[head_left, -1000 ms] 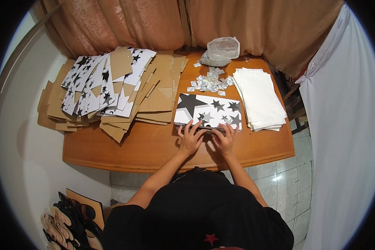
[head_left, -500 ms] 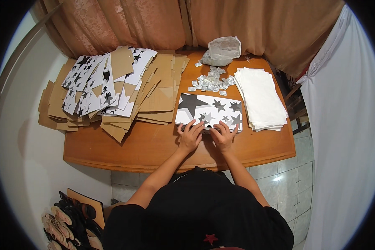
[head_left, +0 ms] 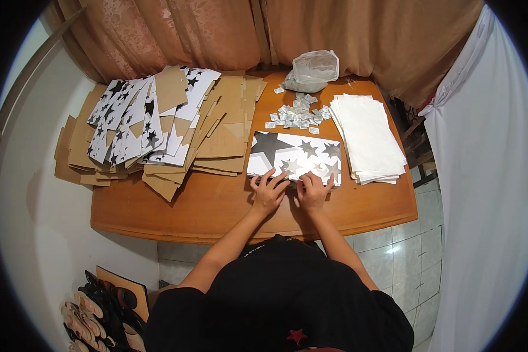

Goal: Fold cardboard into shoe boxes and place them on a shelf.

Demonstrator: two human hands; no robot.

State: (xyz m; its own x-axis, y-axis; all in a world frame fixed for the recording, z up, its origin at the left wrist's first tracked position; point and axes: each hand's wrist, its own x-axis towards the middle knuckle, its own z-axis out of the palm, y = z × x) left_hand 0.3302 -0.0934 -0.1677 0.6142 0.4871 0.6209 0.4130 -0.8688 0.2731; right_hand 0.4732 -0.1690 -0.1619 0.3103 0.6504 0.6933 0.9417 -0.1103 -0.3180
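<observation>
A white shoebox [head_left: 284, 154] printed with black and grey stars lies closed near the middle of the wooden table, its long side toward me. My left hand [head_left: 268, 195] rests on the left half of its front edge, with fingers spread over the lid. On the right half of that edge is my right hand [head_left: 314, 193], fingers apart and bent, their tips touching the lid. The thumbs and part of the box's front side are hard to make out beneath the hands.
Flat cardboard blanks [head_left: 220, 141], some star-printed [head_left: 136, 120], are heaped at the left. Small silvery packets [head_left: 299, 117] lie scattered behind the box, near a translucent plastic bag [head_left: 315, 69]. White paper sheets [head_left: 368, 138] are stacked to the right. Sandals [head_left: 88, 317] sit at lower left.
My right hand has shifted slightly, its fingers now a little farther onto the lid. My left hand and the shoebox have hardly moved.
</observation>
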